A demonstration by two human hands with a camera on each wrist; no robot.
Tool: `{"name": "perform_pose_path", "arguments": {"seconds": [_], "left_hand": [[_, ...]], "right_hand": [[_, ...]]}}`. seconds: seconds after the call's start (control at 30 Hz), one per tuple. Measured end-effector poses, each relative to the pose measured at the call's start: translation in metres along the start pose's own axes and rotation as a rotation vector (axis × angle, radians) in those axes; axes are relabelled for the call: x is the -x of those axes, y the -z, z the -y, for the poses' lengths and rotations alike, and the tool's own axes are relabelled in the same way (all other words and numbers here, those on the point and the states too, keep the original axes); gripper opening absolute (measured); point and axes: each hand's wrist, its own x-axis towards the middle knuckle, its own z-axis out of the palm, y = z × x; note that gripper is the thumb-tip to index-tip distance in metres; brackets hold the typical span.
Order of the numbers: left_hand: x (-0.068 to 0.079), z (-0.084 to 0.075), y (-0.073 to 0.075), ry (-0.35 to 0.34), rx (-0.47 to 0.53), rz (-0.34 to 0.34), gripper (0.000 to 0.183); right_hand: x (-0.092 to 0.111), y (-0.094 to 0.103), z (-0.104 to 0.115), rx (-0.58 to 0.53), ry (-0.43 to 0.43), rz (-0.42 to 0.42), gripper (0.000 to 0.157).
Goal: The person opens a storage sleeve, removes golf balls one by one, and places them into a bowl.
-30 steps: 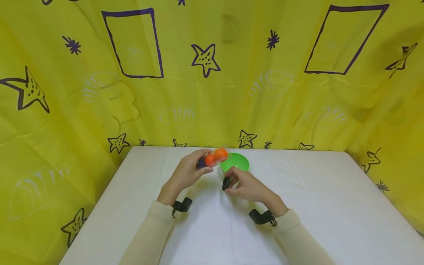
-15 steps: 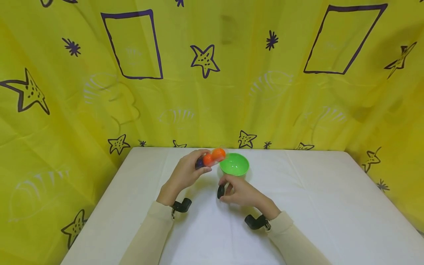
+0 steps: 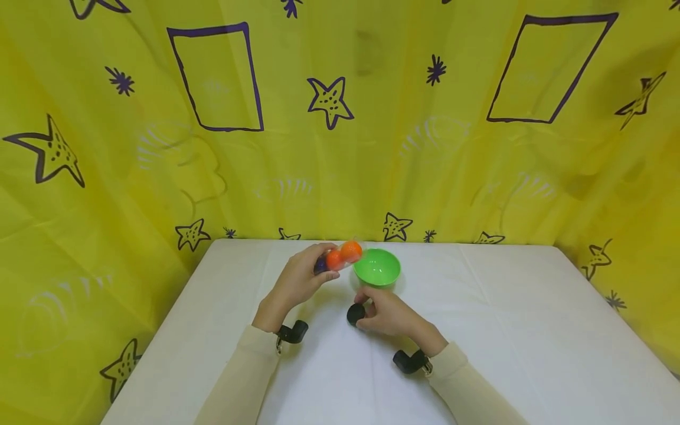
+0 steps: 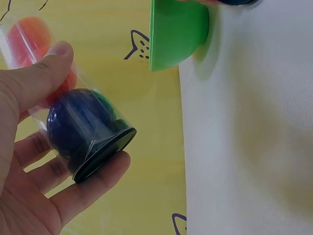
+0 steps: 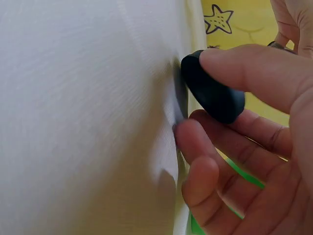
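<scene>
In the head view my left hand (image 3: pixel 297 274) grips a clear tube of balls, tilted with its upper end beside the green bowl (image 3: pixel 378 268). Two orange balls (image 3: pixel 350 252) show in its upper part. The left wrist view shows a dark blue ball (image 4: pixel 80 122) lower down, above the tube's black base (image 4: pixel 105 154), with the thumb across the tube. My right hand (image 3: pixel 390 310) pinches a round black cap (image 5: pixel 212 93) between thumb and fingers, low over the table in front of the bowl. Its ring and little fingers are loosely bent.
A white cloth covers the table (image 3: pixel 504 330). Behind it hangs a yellow curtain (image 3: pixel 361 171) with drawn stars and frames, close to the table's back edge. Each wrist wears a black camera mount (image 3: pixel 293 332).
My right hand has drawn the cap back from the bowl, toward me and slightly left, and turned it so its round face shows. The left hand with the tube has barely moved.
</scene>
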Motion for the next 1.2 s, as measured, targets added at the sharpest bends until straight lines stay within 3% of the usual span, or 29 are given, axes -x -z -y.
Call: {"name": "perform_pose_path", "arguments": {"seconds": [0.53, 0.73, 1.03, 1.2], "left_hand": [[0.0, 0.001, -0.002, 0.001, -0.068, 0.009, 0.054], [0.0, 0.003, -0.003, 0.003, -0.055, 0.011, 0.054], [-0.001, 0.008, -0.004, 0.03, 0.093, 0.008, 0.054], [-0.002, 0.01, -0.006, 0.037, 0.123, -0.003, 0.056]], "right_hand": [[0.0, -0.002, 0.002, 0.164, 0.061, -0.01, 0.025], [0.002, 0.004, 0.008, 0.117, 0.048, -0.013, 0.023], [0.005, 0.02, 0.012, 0.042, 0.047, -0.029, 0.023], [0.008, 0.029, 0.013, -0.006, 0.054, -0.049, 0.022]]}}
